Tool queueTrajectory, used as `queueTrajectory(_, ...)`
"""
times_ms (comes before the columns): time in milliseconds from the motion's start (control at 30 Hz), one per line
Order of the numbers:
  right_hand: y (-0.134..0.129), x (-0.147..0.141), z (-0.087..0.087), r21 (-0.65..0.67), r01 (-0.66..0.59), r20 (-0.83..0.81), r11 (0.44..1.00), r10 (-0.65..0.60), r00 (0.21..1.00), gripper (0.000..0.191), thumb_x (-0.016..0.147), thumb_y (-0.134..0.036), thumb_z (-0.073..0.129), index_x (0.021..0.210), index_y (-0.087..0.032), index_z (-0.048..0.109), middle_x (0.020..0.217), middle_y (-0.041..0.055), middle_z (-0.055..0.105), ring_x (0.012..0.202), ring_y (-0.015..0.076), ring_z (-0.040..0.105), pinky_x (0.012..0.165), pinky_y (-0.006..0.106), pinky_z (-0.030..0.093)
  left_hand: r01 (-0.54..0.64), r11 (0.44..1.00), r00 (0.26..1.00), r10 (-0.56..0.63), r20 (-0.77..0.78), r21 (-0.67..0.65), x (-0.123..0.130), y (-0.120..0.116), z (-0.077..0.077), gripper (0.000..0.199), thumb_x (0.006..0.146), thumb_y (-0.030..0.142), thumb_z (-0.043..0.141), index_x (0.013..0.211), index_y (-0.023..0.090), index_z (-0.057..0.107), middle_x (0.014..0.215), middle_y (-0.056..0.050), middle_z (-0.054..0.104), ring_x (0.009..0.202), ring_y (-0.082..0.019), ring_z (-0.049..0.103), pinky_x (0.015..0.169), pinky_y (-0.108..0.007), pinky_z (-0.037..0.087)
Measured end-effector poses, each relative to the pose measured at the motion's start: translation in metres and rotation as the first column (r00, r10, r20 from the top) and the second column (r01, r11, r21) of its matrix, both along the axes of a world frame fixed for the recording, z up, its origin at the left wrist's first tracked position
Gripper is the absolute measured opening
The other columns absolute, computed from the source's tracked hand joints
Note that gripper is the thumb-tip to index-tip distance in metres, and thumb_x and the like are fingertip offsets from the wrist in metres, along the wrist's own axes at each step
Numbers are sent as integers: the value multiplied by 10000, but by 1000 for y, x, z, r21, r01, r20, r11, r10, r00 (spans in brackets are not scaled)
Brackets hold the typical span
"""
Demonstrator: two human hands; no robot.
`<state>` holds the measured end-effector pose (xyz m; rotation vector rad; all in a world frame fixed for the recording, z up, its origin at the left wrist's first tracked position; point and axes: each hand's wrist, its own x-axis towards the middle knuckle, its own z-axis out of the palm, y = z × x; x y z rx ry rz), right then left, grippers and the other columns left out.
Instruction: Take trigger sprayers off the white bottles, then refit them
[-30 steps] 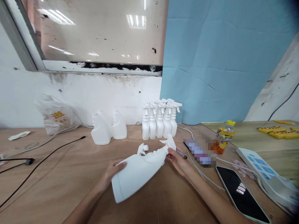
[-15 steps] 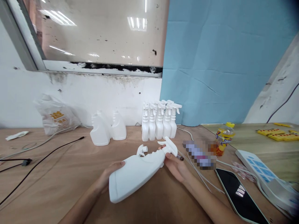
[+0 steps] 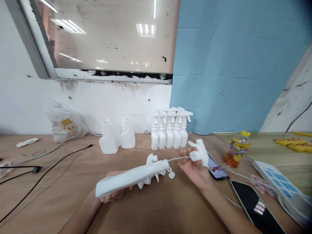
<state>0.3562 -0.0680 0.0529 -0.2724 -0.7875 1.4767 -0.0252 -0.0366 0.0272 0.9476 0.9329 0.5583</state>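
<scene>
A white plastic bottle (image 3: 129,177) lies almost level in my left hand (image 3: 114,193), which is closed around its body from below. Its neck points right. My right hand (image 3: 196,172) grips a white trigger sprayer head (image 3: 200,153) to the right of the neck. From the head a thin dip tube (image 3: 179,158) runs to the bottle's mouth, its far end inside the neck. Behind the held bottle, loose white sprayer heads (image 3: 151,159) lie on the table, partly hidden. Small white rings (image 3: 171,174) lie beside the neck.
Open white bottles (image 3: 109,139) stand at the back left; several bottles with sprayers (image 3: 169,131) stand at the back centre. To the right are a drink bottle (image 3: 240,146), a phone (image 3: 255,204) and a power strip (image 3: 278,182). Cables (image 3: 48,177) and a plastic bag (image 3: 67,125) are left.
The sprayer head has come away from the bottle's neck to the right, exposing the dip tube. The bottle has tipped closer to level and moved left, uncovering loose sprayer heads and rings.
</scene>
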Motion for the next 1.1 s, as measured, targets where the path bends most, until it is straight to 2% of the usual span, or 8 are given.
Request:
queueTrajectory(100,14,28,6,-8,166,-32,986,-167,985,413,698,-451,839,1054,-363,650,1027,-18,684,956,186,632,925,443,521,-150,983,987,155,43,-101,-18,-1,3,466,714,587,713,868,147,698,580,-77,689,461,-227,636,338,-296,482)
queueTrajectory(167,21,41,6,-15,184,-62,983,-184,981,310,785,-403,774,1055,-323,644,956,-10,663,848,155,616,848,373,550,-368,930,920,363,144,4,-22,0,3,478,684,549,761,927,143,697,705,-85,731,591,-230,693,479,-305,561)
queueTrajectory(267,26,48,2,-34,125,-115,992,-128,985,201,852,-325,691,1038,-277,632,810,-2,596,687,139,550,672,314,557,-485,835,871,434,232,260,-19,5,-2,593,663,498,805,1116,147,651,983,-114,752,885,-285,723,740,-356,599)
queueTrajectory(400,26,43,-4,-109,8,-158,994,-25,987,198,850,-250,666,1039,-225,611,717,-4,502,615,123,493,519,236,510,-457,691,871,474,126,561,-12,17,-8,715,671,408,825,1282,187,526,1264,-124,661,1160,-297,628,944,-402,534)
queueTrajectory(567,29,36,-14,-234,-83,-8,969,83,997,112,837,-241,670,898,-196,586,667,-27,420,483,79,360,352,160,355,-336,577,844,535,-34,744,-11,31,-14,652,668,432,798,1214,178,547,1234,-115,671,1146,-288,629,964,-422,513)
queueTrajectory(767,34,25,-34,-285,-21,130,958,61,990,291,779,-292,743,701,-176,489,605,-49,389,421,28,230,342,133,213,-278,354,638,763,-103,893,-6,58,-29,605,718,463,710,1213,187,499,1168,-110,661,1064,-270,640,893,-417,523)
queueTrajectory(933,38,22,-42,-278,41,214,960,21,977,350,725,-334,793,745,-182,478,575,-69,390,405,11,214,369,130,110,-197,240,521,847,-105,951,0,79,-32,556,704,482,699,1146,166,576,1109,-117,601,1049,-308,579,953,-486,459)
queueTrajectory(1100,39,16,-43,-265,105,289,958,-25,957,406,707,-435,805,794,-187,496,574,-78,398,404,7,220,386,140,77,-129,179,427,898,-108,975,-1,87,-35,496,748,458,646,1133,152,583,1050,-117,589,1028,-324,567,926,-498,461)
